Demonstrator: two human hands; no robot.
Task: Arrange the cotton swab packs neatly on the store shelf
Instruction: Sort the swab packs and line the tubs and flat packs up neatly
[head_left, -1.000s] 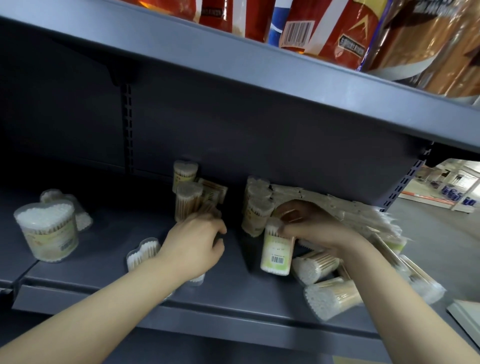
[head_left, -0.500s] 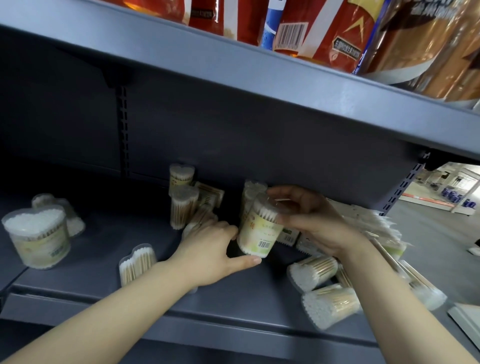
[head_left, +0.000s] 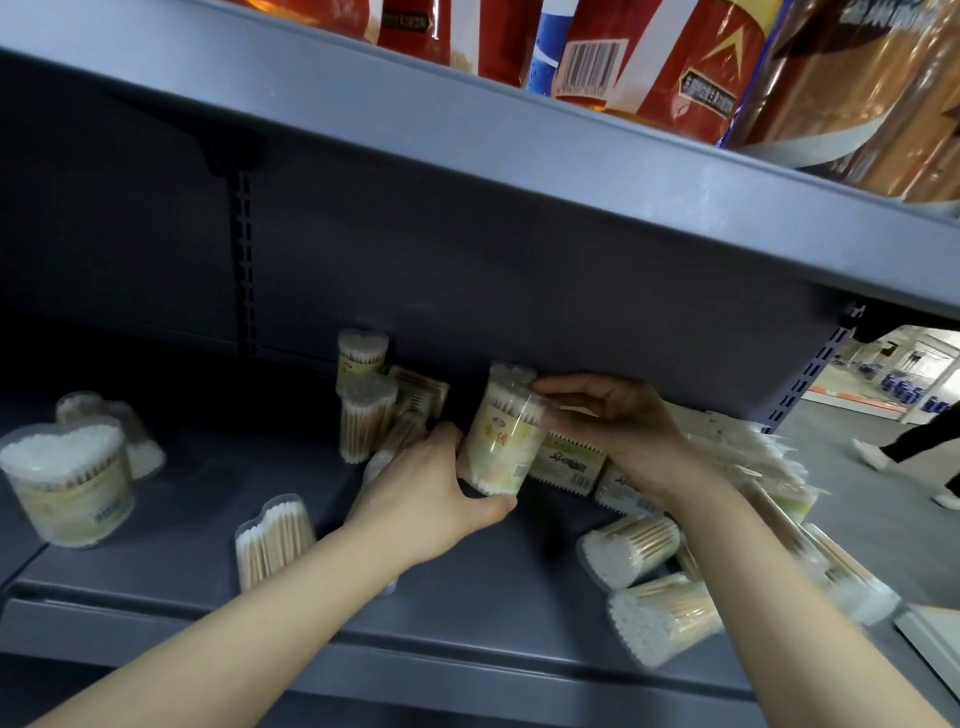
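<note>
Mid-placement: round swab pack (head_left: 501, 449) tilted, lifted off shelf (head_left: 171, 499), just right of upright pair (head_left: 363, 410). Left hand (head_left: 426, 493) cupping base, right hand (head_left: 618, 421) pinching lid. Next, probably: stand upright beside pair.

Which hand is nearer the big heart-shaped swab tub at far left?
Left. The left hand is mid-shelf, right of the tub; the right hand is farther right.

A shop: grey metal shelving (head_left: 467, 613), barcoded snack bags (head_left: 644, 57) above, cotton swab packs (head_left: 67, 483) below
</note>
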